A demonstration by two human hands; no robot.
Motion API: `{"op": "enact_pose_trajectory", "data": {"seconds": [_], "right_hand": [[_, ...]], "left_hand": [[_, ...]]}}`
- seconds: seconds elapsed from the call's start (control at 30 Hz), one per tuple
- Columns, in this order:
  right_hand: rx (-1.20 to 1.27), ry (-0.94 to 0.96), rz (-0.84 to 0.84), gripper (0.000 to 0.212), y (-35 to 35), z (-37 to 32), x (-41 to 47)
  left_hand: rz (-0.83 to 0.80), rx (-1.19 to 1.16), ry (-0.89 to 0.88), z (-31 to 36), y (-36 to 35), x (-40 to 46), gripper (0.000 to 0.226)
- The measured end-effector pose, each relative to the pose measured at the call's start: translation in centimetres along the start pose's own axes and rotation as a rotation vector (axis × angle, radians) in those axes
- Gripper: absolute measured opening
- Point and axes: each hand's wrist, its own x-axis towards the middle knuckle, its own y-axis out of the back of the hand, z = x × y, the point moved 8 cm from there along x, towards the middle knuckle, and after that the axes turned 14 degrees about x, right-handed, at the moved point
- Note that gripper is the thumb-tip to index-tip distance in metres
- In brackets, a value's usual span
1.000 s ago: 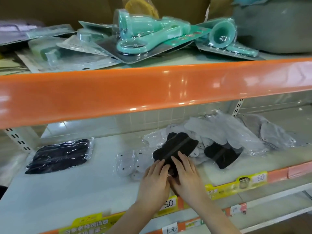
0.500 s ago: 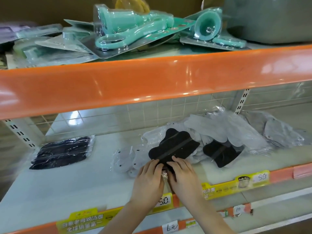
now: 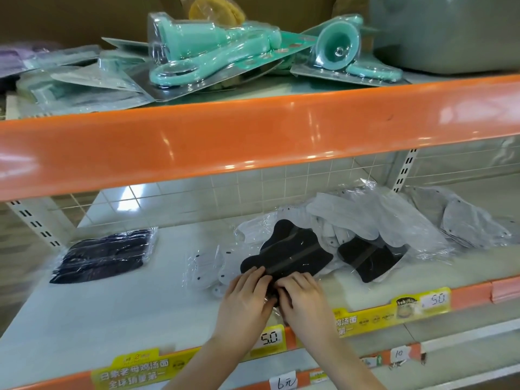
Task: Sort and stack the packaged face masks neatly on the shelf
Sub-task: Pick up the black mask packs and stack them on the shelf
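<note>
A black face mask in a clear wrapper [image 3: 287, 253] lies on the white shelf [image 3: 118, 311], tilted up to the right. My left hand [image 3: 244, 301] and my right hand [image 3: 302, 298] meet at its near end, fingers curled on the wrapper's edge. A second black packaged mask [image 3: 368, 258] lies to the right. Behind both is a loose heap of white packaged masks [image 3: 365, 218], with grey ones [image 3: 464, 223] further right. Clear packs of white masks [image 3: 208, 266] lie just left of my hands. A stack of dark packaged masks [image 3: 104, 256] sits at the far left.
An orange shelf beam [image 3: 253, 136] overhangs the work shelf. Teal blister-packed items [image 3: 213, 49] are piled on the shelf above, beside a grey bin [image 3: 450, 32]. Yellow price strips [image 3: 394, 308] run along the shelf's front lip. A wire grid [image 3: 253, 187] backs the shelf.
Both hands stay at the black mask's near end, their fingertips now more curled on the wrapper. The view has dropped slightly; the mask has barely shifted.
</note>
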Motion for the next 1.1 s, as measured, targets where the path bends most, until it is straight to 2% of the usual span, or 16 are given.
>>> {"op": "enact_pose_trajectory", "data": {"seconds": [0.1, 0.2, 0.27, 0.5, 0.6, 0.7, 0.8, 0.9, 1.1], "right_hand": [[0.000, 0.034, 0.008, 0.012, 0.6, -0.5, 0.3], [-0.036, 0.022, 0.047, 0.031, 1.8, -0.4, 0.8], [-0.082, 0.007, 0.083, 0.035, 2.6, 0.0, 1.3], [-0.166, -0.070, 0.195, 0.024, 4.2, 0.6, 3.1], [-0.161, -0.015, 0.234, 0.005, 4.0, -0.8, 3.7], [-0.119, 0.030, 0.257, 0.020, 3.3, -2.7, 4.3], [-0.020, 0.088, 0.248, 0.020, 1.8, -4.7, 4.8], [-0.043, 0.124, 0.238, 0.011, 0.3, -6.6, 5.2], [-0.097, 0.120, 0.047, 0.018, -4.7, -9.6, 6.8]], "left_hand": [[0.013, 0.029, 0.009, -0.4, 0.1, 0.1, 0.037], [0.120, -0.010, 0.015, -1.3, 1.1, -0.1, 0.030], [0.182, -0.033, 0.030, -2.3, 2.3, -0.2, 0.038], [0.308, 0.032, 0.123, -6.0, 5.9, -0.4, 0.024], [0.303, 0.108, 0.102, -6.8, 5.8, -0.7, 0.022], [0.283, 0.153, 0.097, -7.5, 5.9, -0.8, 0.022], [0.297, 0.140, 0.157, -9.5, 6.5, -1.1, 0.021], [0.333, 0.132, 0.224, -12.1, 7.6, -1.3, 0.022], [0.387, 0.126, 0.263, -16.7, 9.4, -2.1, 0.026]]}}
